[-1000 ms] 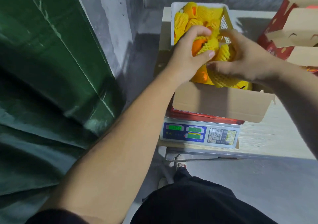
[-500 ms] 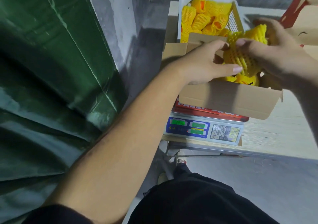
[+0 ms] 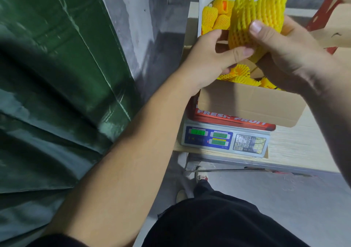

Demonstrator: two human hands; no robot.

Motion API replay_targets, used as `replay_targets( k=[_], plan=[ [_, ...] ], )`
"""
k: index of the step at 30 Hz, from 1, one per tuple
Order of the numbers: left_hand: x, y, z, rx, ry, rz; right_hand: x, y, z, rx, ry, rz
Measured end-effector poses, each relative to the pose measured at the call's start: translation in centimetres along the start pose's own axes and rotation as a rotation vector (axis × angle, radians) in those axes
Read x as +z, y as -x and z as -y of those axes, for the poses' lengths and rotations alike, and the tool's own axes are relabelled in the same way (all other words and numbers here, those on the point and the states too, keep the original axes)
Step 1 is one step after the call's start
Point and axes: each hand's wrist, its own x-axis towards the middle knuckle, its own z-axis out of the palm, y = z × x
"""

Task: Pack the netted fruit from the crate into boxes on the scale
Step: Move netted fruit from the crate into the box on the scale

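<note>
A fruit in yellow foam netting (image 3: 254, 17) is held up above the open cardboard box (image 3: 250, 104). My left hand (image 3: 210, 59) pinches its lower left edge between thumb and fingers. My right hand (image 3: 284, 53) grips it from the right, thumb pressed on the netting. The box stands on a digital scale (image 3: 224, 138) and holds several netted fruits (image 3: 239, 76). Behind it a white crate (image 3: 201, 4) holds more netted fruit (image 3: 210, 17), partly hidden by my hands.
The scale sits on a light wooden table (image 3: 296, 146) with its front edge near me. A red and brown carton (image 3: 334, 19) stands at the far right. A green tarpaulin (image 3: 47, 76) and a grey wall (image 3: 133, 19) fill the left side.
Both hands have lifted the netted fruit out of the box area and closer to the camera. The view has shifted slightly.
</note>
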Motion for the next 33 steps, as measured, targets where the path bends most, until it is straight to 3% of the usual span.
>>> replay_targets(
  k=[3,8,15,20,23,25,29,33],
  plan=[
    [-0.1,0.3,0.0,0.055,0.014,-0.031,0.5,0.5,-0.1,-0.018,0.017,0.092],
    [0.2,0.7,0.0,0.06,0.016,-0.057,0.7,1.5,0.3,0.01,0.038,0.101],
    [1.2,0.3,-0.3,0.064,-0.037,-0.015,-0.7,1.7,1.2,0.019,0.192,-0.066],
    [0.5,-0.7,0.1,0.015,-0.136,-0.072,-4.8,1.3,2.7,-0.068,0.284,-0.363],
    [0.2,-1.1,0.5,-0.032,-0.159,-0.115,-7.5,1.2,2.4,-0.163,0.515,-0.485],
    [0.5,-1.4,0.8,-0.053,-0.195,-0.097,-8.9,1.3,1.4,-0.131,0.693,-0.48],
    [1.6,-1.4,1.4,-0.083,-0.328,-0.089,-9.1,2.3,-0.4,0.148,0.993,-0.258],
    [1.6,-1.4,1.7,-0.105,-0.395,-0.067,-8.5,2.5,-0.9,0.126,1.089,-0.294]
  ],
)
